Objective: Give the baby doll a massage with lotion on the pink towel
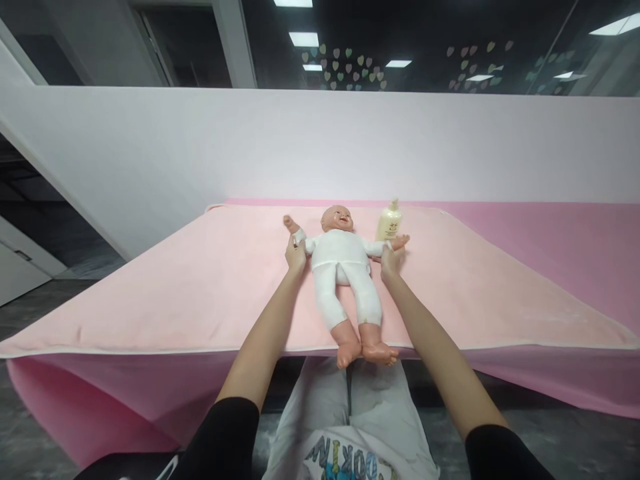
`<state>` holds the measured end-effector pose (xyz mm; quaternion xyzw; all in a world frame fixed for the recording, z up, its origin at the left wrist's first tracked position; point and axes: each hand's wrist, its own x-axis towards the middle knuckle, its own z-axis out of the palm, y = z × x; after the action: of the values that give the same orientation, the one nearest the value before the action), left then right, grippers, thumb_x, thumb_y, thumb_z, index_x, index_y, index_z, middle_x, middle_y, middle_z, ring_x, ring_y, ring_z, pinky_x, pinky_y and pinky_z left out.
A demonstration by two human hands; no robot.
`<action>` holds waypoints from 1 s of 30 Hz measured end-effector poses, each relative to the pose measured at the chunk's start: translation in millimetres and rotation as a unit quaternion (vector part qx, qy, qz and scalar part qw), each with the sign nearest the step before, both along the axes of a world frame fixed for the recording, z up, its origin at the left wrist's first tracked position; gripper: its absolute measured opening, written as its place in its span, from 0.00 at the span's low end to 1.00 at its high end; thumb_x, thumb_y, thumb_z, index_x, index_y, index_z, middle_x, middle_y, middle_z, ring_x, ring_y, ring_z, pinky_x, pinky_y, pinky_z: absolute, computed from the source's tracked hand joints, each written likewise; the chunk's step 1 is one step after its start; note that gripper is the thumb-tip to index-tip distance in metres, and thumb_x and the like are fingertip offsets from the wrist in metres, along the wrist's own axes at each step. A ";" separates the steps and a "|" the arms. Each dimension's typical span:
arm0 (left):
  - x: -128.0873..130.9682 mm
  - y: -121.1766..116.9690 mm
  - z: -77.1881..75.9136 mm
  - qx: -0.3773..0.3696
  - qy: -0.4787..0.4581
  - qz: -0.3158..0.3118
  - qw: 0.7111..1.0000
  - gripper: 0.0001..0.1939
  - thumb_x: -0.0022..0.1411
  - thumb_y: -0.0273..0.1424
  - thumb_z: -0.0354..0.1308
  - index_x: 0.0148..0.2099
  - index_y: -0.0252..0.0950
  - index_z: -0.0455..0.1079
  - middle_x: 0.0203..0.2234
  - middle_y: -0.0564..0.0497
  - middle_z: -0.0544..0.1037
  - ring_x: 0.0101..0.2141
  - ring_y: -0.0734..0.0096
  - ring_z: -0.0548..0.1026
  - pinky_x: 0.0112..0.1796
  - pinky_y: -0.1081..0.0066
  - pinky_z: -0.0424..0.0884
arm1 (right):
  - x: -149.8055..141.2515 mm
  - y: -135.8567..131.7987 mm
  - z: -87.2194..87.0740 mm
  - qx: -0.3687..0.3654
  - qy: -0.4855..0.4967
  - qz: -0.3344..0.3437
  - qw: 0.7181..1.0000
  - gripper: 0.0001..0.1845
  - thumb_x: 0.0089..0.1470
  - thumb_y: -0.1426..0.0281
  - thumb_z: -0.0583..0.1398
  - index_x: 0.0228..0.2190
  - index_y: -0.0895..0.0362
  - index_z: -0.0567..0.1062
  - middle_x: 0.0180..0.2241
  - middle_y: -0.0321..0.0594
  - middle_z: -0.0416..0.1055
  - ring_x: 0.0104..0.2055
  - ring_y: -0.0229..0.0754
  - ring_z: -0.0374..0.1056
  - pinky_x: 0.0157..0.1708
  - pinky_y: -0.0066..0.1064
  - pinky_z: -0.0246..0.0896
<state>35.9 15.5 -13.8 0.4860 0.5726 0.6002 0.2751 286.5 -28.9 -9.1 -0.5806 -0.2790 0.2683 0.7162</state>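
A baby doll (342,267) in a white bodysuit lies on its back on a pink mat (200,293), head away from me and feet at the near edge. My left hand (295,255) is closed around the doll's arm on the left, near the cuff. On the right side my right hand (389,259) grips the doll's other arm at the wrist. Both doll arms are stretched out sideways. A pale yellow pump bottle (389,223) stands upright just behind my right hand.
The pink mat drapes over the table's front edge (125,373). A pale pink wall panel (320,143) rises behind the table, with dark glass above it. My grey-trousered legs (350,413) are below the near edge.
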 end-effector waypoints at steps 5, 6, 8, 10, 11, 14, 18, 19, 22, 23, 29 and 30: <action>-1.8 1.7 -0.3 -0.047 -0.018 0.052 0.997 0.19 0.64 0.38 0.47 0.52 0.34 0.66 0.43 0.41 0.77 0.42 0.59 0.77 0.42 0.64 0.72 | 5.7 -1.4 5.4 0.006 0.118 -0.018 0.993 0.41 0.54 0.72 0.52 0.65 0.51 0.40 0.63 0.47 0.52 0.53 0.44 0.67 0.32 0.30 0.75; -1.5 1.1 0.0 -0.043 -0.008 0.050 0.998 0.19 0.64 0.38 0.47 0.52 0.34 0.65 0.44 0.40 0.77 0.44 0.57 0.76 0.43 0.63 0.71 | 5.8 -1.9 5.8 0.005 0.118 -0.019 0.993 0.41 0.54 0.71 0.52 0.65 0.52 0.41 0.63 0.48 0.52 0.54 0.44 0.67 0.32 0.30 0.75; -0.3 -0.9 0.8 -0.034 0.018 0.048 0.998 0.19 0.64 0.38 0.46 0.53 0.33 0.64 0.45 0.40 0.76 0.46 0.55 0.75 0.46 0.60 0.70 | 5.4 -2.4 5.9 0.006 0.113 -0.021 0.993 0.42 0.54 0.71 0.53 0.65 0.52 0.39 0.63 0.49 0.50 0.53 0.44 0.67 0.32 0.30 0.76; 1.3 -3.1 2.0 -0.027 0.041 0.046 0.998 0.20 0.64 0.38 0.46 0.54 0.34 0.63 0.47 0.40 0.76 0.47 0.53 0.74 0.48 0.58 0.69 | 4.5 -2.6 5.8 0.007 0.107 -0.024 0.994 0.43 0.54 0.71 0.53 0.65 0.52 0.37 0.64 0.50 0.49 0.53 0.45 0.68 0.31 0.30 0.76; 2.0 -4.0 2.7 -0.024 0.050 0.043 0.998 0.20 0.64 0.38 0.46 0.55 0.34 0.62 0.47 0.40 0.75 0.48 0.53 0.73 0.48 0.57 0.68 | 3.9 -2.8 5.8 0.008 0.102 -0.024 0.994 0.43 0.54 0.71 0.53 0.65 0.51 0.37 0.64 0.50 0.49 0.53 0.45 0.68 0.31 0.31 0.76; 3.0 -6.1 4.2 -0.020 0.070 0.030 0.997 0.21 0.63 0.38 0.47 0.56 0.35 0.61 0.48 0.40 0.74 0.49 0.52 0.73 0.49 0.56 0.68 | 1.9 -3.9 6.4 0.008 0.067 -0.027 0.997 0.44 0.53 0.72 0.53 0.65 0.51 0.37 0.64 0.49 0.48 0.55 0.46 0.66 0.32 0.31 0.76; 2.7 -6.7 4.2 -0.027 0.070 0.025 0.997 0.24 0.63 0.39 0.47 0.58 0.34 0.60 0.49 0.39 0.73 0.49 0.51 0.73 0.50 0.55 0.67 | -1.0 -6.3 7.0 0.004 -0.013 -0.026 1.000 0.44 0.52 0.69 0.52 0.65 0.53 0.36 0.66 0.49 0.44 0.59 0.46 0.61 0.33 0.33 0.75; 2.6 -6.7 3.8 -0.027 0.069 0.022 0.997 0.24 0.63 0.39 0.46 0.58 0.34 0.59 0.50 0.39 0.73 0.49 0.51 0.73 0.50 0.55 0.67 | -1.3 -6.5 6.6 0.000 -0.039 -0.026 0.999 0.44 0.52 0.69 0.51 0.65 0.54 0.36 0.66 0.49 0.44 0.60 0.47 0.60 0.33 0.33 0.74; 3.0 -7.0 2.8 -0.013 0.080 0.003 0.997 0.28 0.62 0.39 0.48 0.62 0.35 0.54 0.52 0.41 0.72 0.50 0.52 0.72 0.50 0.56 0.67 | -0.6 -5.9 3.8 -0.012 -0.128 -0.036 0.991 0.43 0.52 0.68 0.51 0.65 0.55 0.38 0.64 0.49 0.49 0.60 0.47 0.59 0.40 0.37 0.71; 3.3 -7.4 2.8 -0.006 0.090 -0.006 0.996 0.30 0.62 0.39 0.48 0.64 0.36 0.52 0.53 0.41 0.71 0.50 0.53 0.72 0.50 0.56 0.67 | 0.0 -5.7 2.8 -0.011 -0.162 -0.039 0.986 0.42 0.53 0.68 0.51 0.65 0.55 0.39 0.63 0.50 0.52 0.60 0.47 0.59 0.44 0.39 0.69; 9.0 -15.7 10.5 -0.003 0.243 -0.017 0.970 0.34 0.62 0.36 0.48 0.68 0.35 0.46 0.49 0.37 0.70 0.51 0.51 0.69 0.50 0.56 0.66 | -2.5 -14.7 6.3 -0.041 -0.431 0.001 0.901 0.37 0.56 0.69 0.50 0.65 0.56 0.45 0.54 0.48 0.65 0.52 0.47 0.65 0.47 0.37 0.64; 10.0 -17.2 12.3 -0.001 0.281 -0.024 0.959 0.33 0.62 0.34 0.47 0.68 0.37 0.49 0.48 0.38 0.70 0.51 0.51 0.68 0.49 0.56 0.66 | -4.3 -17.5 8.5 -0.049 -0.493 0.024 0.868 0.35 0.56 0.70 0.50 0.65 0.54 0.49 0.52 0.47 0.66 0.51 0.47 0.65 0.46 0.37 0.64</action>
<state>45.9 -1.8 -1.5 0.6482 0.6158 0.4322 0.1177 282.2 -46.3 -0.5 -0.6652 -0.5958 -0.0227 0.4494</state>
